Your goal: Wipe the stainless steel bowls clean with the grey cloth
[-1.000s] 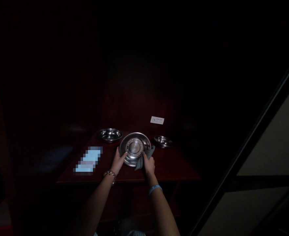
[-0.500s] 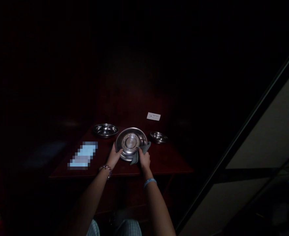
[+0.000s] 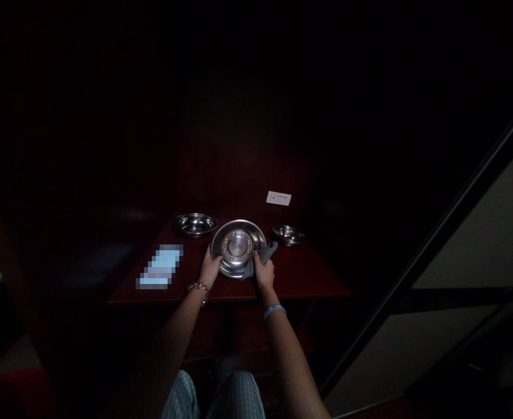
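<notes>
A round steel plate (image 3: pixel 237 244) is tilted up toward me over the dark red table (image 3: pixel 300 279), its underside with a ring of dots facing the camera. My left hand (image 3: pixel 210 269) grips its lower left rim. My right hand (image 3: pixel 264 272) is closed on a grey cloth (image 3: pixel 262 256) pressed against the plate's lower right edge.
A steel bowl (image 3: pixel 194 224) sits behind the plate to the left and a smaller steel bowl (image 3: pixel 288 234) to the right. A blurred pale blue patch (image 3: pixel 160 266) lies on the table's left part. A white wall socket (image 3: pixel 278 198) is behind. A dark diagonal frame (image 3: pixel 435 256) stands at right.
The view has shifted slightly. Both hands stay on the plate, with the cloth hand sliding a little along the lower right rim.
</notes>
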Demonstrator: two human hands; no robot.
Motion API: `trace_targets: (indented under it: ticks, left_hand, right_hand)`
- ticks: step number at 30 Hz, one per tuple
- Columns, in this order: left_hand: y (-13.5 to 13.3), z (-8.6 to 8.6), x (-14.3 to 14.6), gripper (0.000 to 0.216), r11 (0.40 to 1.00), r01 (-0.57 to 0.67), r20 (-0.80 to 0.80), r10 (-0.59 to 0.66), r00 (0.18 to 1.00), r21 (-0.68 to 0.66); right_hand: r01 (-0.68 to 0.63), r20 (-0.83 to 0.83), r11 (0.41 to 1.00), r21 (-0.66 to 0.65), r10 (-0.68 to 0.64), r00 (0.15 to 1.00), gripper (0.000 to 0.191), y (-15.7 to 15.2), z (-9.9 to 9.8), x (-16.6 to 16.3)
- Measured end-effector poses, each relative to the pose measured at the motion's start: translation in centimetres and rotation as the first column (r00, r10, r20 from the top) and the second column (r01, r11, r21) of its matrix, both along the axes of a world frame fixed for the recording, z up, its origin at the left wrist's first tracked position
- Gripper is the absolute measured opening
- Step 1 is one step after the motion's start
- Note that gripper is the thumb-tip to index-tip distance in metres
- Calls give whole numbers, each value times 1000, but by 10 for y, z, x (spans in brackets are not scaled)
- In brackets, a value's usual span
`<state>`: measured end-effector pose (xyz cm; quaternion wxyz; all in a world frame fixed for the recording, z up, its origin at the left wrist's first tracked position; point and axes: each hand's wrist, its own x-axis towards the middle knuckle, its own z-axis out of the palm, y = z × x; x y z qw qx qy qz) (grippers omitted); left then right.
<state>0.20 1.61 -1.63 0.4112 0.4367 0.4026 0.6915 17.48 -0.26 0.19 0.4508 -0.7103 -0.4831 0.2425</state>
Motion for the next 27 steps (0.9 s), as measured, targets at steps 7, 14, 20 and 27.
trace_targets:
  ticks: [7,14,20,27]
  left_hand:
    - [2,-2,0,37,998,-26,35,28,999,-59]
    - [1,-3,-3,36,994,-24,50,29,998,-103]
    - [0,-5,-3,42,995,-29,13,30,999,-98]
    - [3,-7,-1,46,995,-29,-74,22,997,-96]
  right_hand:
    - [85,-133,992,93,-72,988,51,3,-6,2]
    - [143,-329,964,225,-62,942,47,10,-13,1]
    - [187,-635,906,380,108,765,48,10,-20,15]
    - [184,-437,908,377,0,899,58,-6,0,68]
